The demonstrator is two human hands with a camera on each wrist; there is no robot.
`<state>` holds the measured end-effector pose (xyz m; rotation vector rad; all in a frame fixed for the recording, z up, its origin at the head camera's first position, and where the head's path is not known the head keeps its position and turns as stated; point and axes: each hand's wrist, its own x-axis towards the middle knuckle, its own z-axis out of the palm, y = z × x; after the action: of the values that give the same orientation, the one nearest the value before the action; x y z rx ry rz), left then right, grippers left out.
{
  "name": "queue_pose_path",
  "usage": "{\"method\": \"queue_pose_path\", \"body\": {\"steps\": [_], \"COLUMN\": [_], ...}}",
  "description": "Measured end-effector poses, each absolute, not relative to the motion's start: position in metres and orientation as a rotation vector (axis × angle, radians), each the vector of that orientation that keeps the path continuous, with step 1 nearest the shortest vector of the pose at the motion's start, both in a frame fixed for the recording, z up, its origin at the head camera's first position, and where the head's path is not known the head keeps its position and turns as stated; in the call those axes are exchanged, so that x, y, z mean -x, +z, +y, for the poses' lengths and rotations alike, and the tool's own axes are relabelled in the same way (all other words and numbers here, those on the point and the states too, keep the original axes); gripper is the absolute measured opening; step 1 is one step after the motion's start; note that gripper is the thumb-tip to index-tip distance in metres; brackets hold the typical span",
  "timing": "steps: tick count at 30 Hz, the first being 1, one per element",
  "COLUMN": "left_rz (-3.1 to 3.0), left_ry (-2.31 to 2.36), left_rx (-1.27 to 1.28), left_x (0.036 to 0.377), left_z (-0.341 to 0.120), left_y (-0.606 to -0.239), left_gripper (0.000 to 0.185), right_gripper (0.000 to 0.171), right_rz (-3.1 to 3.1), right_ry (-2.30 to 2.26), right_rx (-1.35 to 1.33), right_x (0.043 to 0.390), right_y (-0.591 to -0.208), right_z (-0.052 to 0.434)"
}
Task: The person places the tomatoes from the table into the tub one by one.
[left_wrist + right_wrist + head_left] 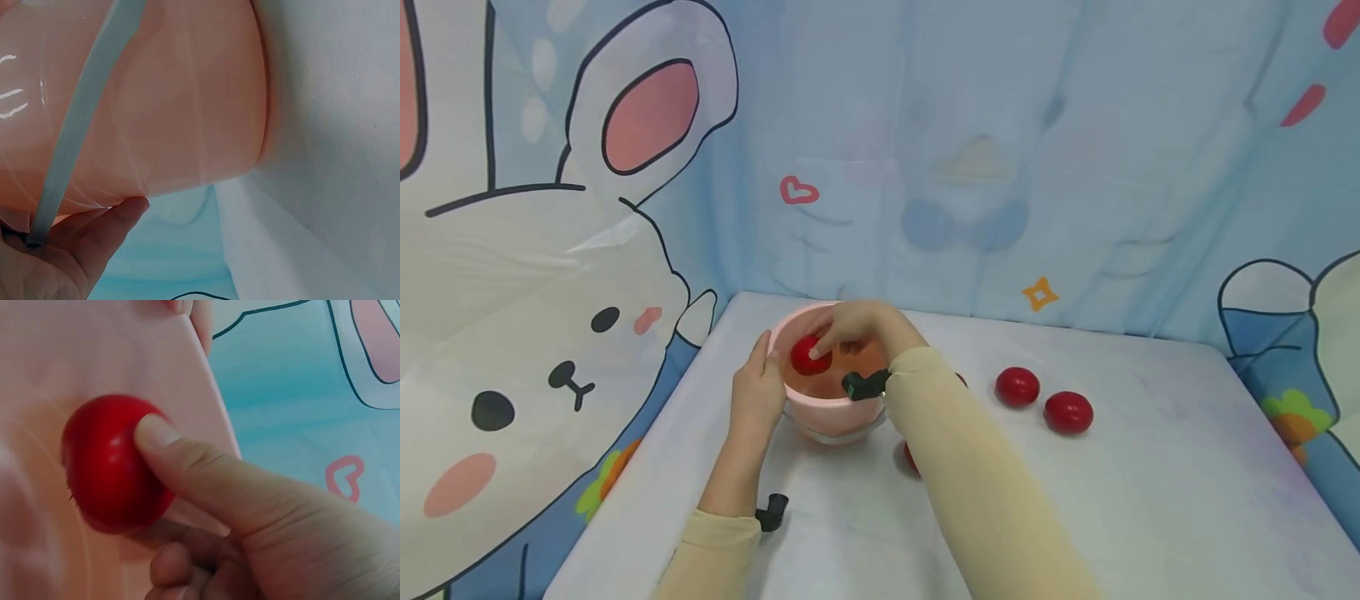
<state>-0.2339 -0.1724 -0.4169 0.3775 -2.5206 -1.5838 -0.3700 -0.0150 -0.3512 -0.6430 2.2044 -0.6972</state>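
Right hand (857,329) pinches a roundish tomato (809,356), no clear long axis, inside the pink bowl (827,417) gripped by left hand (758,392).

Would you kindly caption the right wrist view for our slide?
Right hand pinches a red tomato inside the pink bowl.

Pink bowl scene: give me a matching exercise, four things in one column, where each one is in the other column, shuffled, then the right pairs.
Things:
1. left hand
2. right hand
3. pink bowl
4. two red tomatoes

Places:
A. on the table, right of the bowl, untouched
B. gripping the bowl's rim from outside
C. standing on the white table
D. inside the bowl, fingers holding a red tomato

Pairs: 1-B, 2-D, 3-C, 4-A
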Motion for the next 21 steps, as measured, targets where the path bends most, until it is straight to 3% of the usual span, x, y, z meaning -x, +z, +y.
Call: {"method": "queue_pose_path", "body": {"steps": [15, 21], "left_rz": [-2.507, -2.503], "left_ry": [-1.580, -1.524], "left_rx": [-0.362, -0.343], "left_x": [0.235, 0.236], "left_z": [-0.174, -0.176], "left_y": [-0.420, -0.421], "left_gripper": [0.054, 0.053], "right_gripper": [0.023, 0.022], "right_rz": [2.234, 2.234], "right_ry": [-0.693, -0.730], "right_rx": [0.676, 0.704], "right_x": [0.370, 0.371], "right_y": [-0.371, -0.371], "right_z": [-0.020, -0.020]}}
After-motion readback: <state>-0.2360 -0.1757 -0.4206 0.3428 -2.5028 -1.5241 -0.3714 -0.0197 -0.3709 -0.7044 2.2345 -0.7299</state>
